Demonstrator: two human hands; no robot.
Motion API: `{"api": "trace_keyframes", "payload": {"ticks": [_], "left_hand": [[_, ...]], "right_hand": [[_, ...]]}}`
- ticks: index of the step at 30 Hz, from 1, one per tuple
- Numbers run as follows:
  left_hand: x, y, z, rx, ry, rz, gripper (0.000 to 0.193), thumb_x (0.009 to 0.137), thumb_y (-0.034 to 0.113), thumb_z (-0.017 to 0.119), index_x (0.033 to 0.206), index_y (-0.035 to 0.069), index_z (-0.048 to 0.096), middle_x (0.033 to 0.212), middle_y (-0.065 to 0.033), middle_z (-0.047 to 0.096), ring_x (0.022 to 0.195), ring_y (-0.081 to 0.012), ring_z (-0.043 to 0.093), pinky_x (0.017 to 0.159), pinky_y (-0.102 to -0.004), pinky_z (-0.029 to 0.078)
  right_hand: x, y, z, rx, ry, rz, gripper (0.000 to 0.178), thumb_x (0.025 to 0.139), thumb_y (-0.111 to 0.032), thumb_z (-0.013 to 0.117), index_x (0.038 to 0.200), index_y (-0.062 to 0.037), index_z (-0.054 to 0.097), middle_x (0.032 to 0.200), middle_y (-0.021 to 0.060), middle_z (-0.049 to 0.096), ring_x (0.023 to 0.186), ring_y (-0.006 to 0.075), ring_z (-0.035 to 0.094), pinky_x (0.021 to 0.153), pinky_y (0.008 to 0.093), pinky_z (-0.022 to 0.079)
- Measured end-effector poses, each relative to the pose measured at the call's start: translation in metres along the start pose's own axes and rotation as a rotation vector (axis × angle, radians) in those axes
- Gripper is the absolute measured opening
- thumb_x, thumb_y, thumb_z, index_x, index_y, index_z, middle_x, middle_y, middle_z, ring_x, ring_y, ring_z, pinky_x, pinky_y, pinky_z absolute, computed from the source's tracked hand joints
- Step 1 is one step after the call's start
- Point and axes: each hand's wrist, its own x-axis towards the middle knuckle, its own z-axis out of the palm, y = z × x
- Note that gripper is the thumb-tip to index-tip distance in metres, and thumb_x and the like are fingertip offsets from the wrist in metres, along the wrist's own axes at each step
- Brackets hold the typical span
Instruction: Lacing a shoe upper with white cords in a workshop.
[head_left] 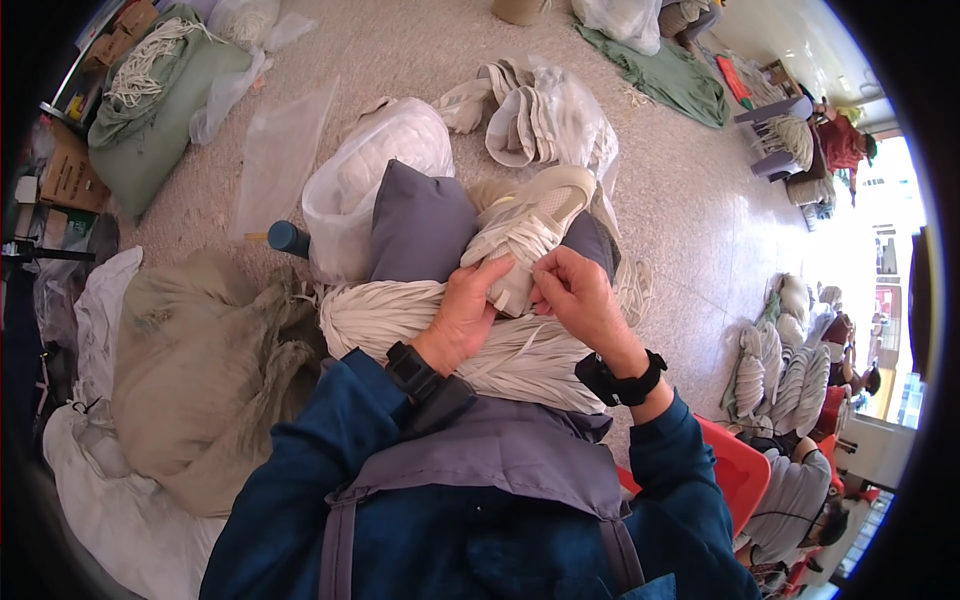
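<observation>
A beige-and-white sneaker [548, 208] rests over my lap, toe pointing away, with pale laces across its front part. My left hand [466, 308] is closed around the sneaker's near left side, thumb on top. At the near right side of the shoe, my right hand [582, 300] is closed in a pinch, thumb against forefinger. Whatever sits between those fingertips is too small to make out. Beneath both wrists a thick bundle of off-white shoelaces [535, 365] lies across my lap, over a grey apron [490, 445].
Ahead on the floor lie a clear plastic bag of pale items [385, 150] and stacked beige shoe uppers [530, 125]. A blue-capped bottle [288, 238] stands left of the bag. Brown cloth [180, 370] lies at left; a red chair [735, 470] and other people are at right.
</observation>
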Motion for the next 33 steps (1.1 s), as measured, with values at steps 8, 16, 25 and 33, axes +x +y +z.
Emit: {"api": "trace_keyframes", "payload": {"ticks": [8, 16, 25, 33], "left_hand": [[0.003, 0.001, -0.004, -0.063, -0.06, -0.011, 0.041, 0.101, 0.017, 0.056, 0.138, 0.001, 0.053, 0.129, -0.0079, 0.063, 0.119, -0.0189, 0.061, 0.104, -0.035, 0.047], [0.001, 0.0, 0.0, -0.007, -0.058, 0.01, 0.04, 0.1, 0.015, 0.056, 0.138, 0.001, 0.053, 0.13, -0.0074, 0.063, 0.119, -0.0178, 0.061, 0.104, -0.0336, 0.047], [0.001, -0.001, -0.001, -0.015, -0.066, 0.016, 0.041, 0.101, 0.016, 0.058, 0.138, 0.001, 0.053, 0.129, -0.0065, 0.063, 0.117, -0.0167, 0.061, 0.1, -0.0328, 0.049], [0.002, -0.001, 0.001, 0.031, 0.003, -0.037, 0.039, 0.101, 0.019, 0.058, 0.136, 0.002, 0.056, 0.126, -0.0059, 0.065, 0.114, -0.0171, 0.063, 0.096, -0.0333, 0.051]], "right_hand": [[-0.001, 0.009, 0.0, 0.0, 0.068, -0.053, 0.012, 0.1, -0.009, 0.056, 0.094, 0.0017, 0.057, 0.075, 0.004, 0.062, 0.065, 0.0095, 0.06, 0.06, 0.0251, 0.05], [0.003, 0.003, -0.004, -0.299, 0.097, -0.216, 0.009, 0.092, -0.006, 0.061, 0.09, 0.0025, 0.058, 0.067, 0.0074, 0.061, 0.063, 0.0119, 0.06, 0.056, 0.0326, 0.047], [-0.007, 0.006, 0.003, -0.196, 0.228, -0.298, 0.009, 0.09, -0.004, 0.064, 0.095, 0.0021, 0.059, 0.073, 0.0178, 0.064, 0.065, 0.0326, 0.065, 0.059, 0.0399, 0.05], [-0.002, 0.006, 0.008, -0.307, 0.241, -0.326, 0.008, 0.09, -0.003, 0.066, 0.094, 0.0014, 0.061, 0.077, 0.0143, 0.064, 0.066, 0.026, 0.064, 0.06, 0.0357, 0.05]]}}
